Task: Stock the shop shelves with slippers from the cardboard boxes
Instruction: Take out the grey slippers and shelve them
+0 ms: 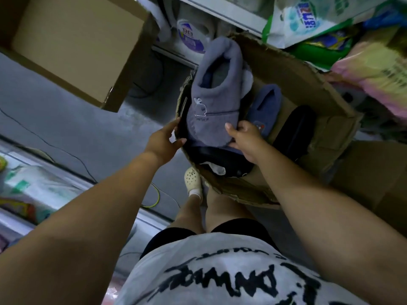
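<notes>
both bare forearms reach fwd & down, converging twd the middle. left hand [164,142]: wrist abt straight, fingers [172,126] fairly straight, thumb spread apart, tips touching the left rim of the torn brown cardboard box [297,84]. right hand [244,140]: just beside it, wrist bent inward, thumb on top & fingers curled under, pinching the toe end of the grey-blue fleece slipper [211,106].

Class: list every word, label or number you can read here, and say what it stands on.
Nothing reads clearly.
shirt: black script, upside down, illegible.
jug label: blurred.
bag: blue lettering, blurred.
grey slipper: tiny word under the rabbit, too small.
</notes>
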### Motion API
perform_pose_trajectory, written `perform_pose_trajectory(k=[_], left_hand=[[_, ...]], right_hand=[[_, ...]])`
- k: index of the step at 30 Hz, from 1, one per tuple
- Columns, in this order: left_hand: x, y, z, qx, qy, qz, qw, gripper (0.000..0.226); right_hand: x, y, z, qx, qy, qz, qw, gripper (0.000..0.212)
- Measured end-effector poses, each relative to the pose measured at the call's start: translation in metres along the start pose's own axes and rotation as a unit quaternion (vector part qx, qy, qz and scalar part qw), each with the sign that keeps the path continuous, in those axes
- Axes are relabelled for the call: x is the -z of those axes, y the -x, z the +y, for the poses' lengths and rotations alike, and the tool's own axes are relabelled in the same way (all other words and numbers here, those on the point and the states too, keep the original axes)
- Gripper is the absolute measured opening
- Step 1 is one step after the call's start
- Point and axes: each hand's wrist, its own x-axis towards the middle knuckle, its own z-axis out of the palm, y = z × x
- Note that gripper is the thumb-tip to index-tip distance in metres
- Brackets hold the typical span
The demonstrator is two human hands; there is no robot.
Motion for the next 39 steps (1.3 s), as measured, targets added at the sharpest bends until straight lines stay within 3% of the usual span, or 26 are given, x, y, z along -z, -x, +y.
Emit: perform_pose_trajectory(k=[7,11,15,19,25,29,32,35,37,39], left_hand=[[-0.003,0.005,0.015,0.004,-0.024,-0.029,0.999,0.077],[-0.018,0.012,0.031,-0.040,-0.151,0.107,0.982,0.064],[-0.043,0.002,0.048,-0.029,-0.005,0.090,0.995,0.057],[-0.056,-0.012,0.061,0.090,0.197,0.086,0.973,0.088],[-0.060,-0.041,0.067,0.172,0.231,0.087,0.954,0.087],[-0.061,-0.039,0.075,0.173,0.247,0.048,0.952,0.073],[-0.064,-0.030,0.082,0.168,0.303,0.019,0.938,0.056],[-0.070,-0.013,0.094,0.176,0.410,-0.024,0.895,0.030],[-0.079,-0.002,0.094,0.171,0.448,-0.052,0.876,0.020],[-0.090,0.009,0.089,0.155,0.440,-0.082,0.881,0.024]], right_hand=[[0.050,0.029,0.049,-0.015,-0.103,0.088,0.991,0.033],[0.059,0.041,0.077,-0.047,-0.124,0.125,0.983,0.033],[0.062,0.048,0.095,-0.083,-0.171,0.147,0.971,0.035],[0.071,0.048,0.104,-0.089,-0.202,0.153,0.963,0.038],[0.095,0.039,0.109,-0.105,-0.200,0.187,0.956,0.040],[0.107,0.033,0.106,-0.100,-0.192,0.237,0.947,0.040],[0.108,0.028,0.099,-0.161,-0.100,0.270,0.944,0.050],[0.097,0.037,0.086,-0.140,-0.010,0.307,0.941,0.052],[0.084,0.045,0.077,-0.095,-0.046,0.251,0.962,0.048],[0.068,0.052,0.068,-0.080,-0.150,0.118,0.978,0.055]])
